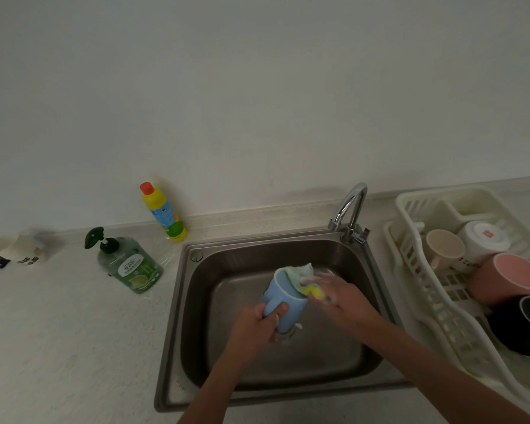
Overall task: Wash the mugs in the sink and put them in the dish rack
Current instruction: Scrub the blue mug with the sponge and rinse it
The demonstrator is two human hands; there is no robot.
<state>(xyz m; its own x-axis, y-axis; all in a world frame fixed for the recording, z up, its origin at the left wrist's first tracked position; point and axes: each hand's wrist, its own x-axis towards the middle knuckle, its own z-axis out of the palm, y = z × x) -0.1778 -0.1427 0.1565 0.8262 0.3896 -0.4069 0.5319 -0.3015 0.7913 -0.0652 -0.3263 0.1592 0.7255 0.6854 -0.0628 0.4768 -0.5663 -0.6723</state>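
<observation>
Over the sink [377,304], a blue mug [283,304] is gripped steady by the left hand [259,324] while a sponge [306,283], clutched in the right hand [344,296], is scrubbed inside it.

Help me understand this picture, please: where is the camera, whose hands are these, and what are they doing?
The camera sits on a person's head, looking down at a steel sink. The left hand grips a light blue mug by its handle over the basin. The right hand pushes a soapy cloth and yellow sponge into it. On the counter to the left stand a green soap dispenser and a yellow bottle. To the right, a white dish rack already holds several mugs, among them a pink mug.
</observation>
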